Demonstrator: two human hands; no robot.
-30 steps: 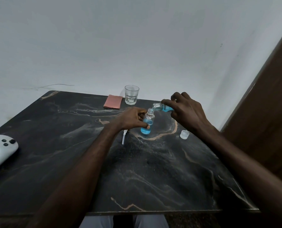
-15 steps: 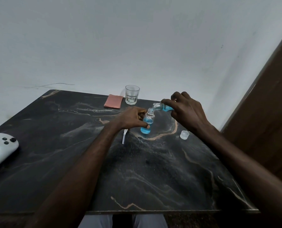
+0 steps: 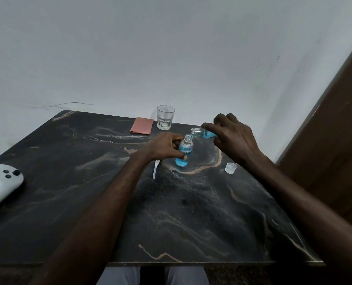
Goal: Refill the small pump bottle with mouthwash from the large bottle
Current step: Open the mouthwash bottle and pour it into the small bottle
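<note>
A small clear bottle [image 3: 184, 154] stands upright on the dark marble table [image 3: 191, 212], holding blue mouthwash to about two thirds. My left hand [image 3: 164, 148] grips it from the left. My right hand [image 3: 231, 136] holds the large bottle [image 3: 201, 133] tipped nearly flat, its open neck over the small bottle's mouth; most of its body is hidden by my fingers. The white pump head with its tube [image 3: 155, 169] lies on the table just left of the small bottle. A clear cap [image 3: 230, 168] sits to the right.
An empty drinking glass [image 3: 165, 117] and a folded pink cloth [image 3: 141, 125] stand at the table's back edge. A white controller [image 3: 1, 183] lies at the far left. A brown wooden door [image 3: 335, 140] rises on the right.
The blue level in the small bottle has risen slightly. Both hands stay in nearly the same place.
</note>
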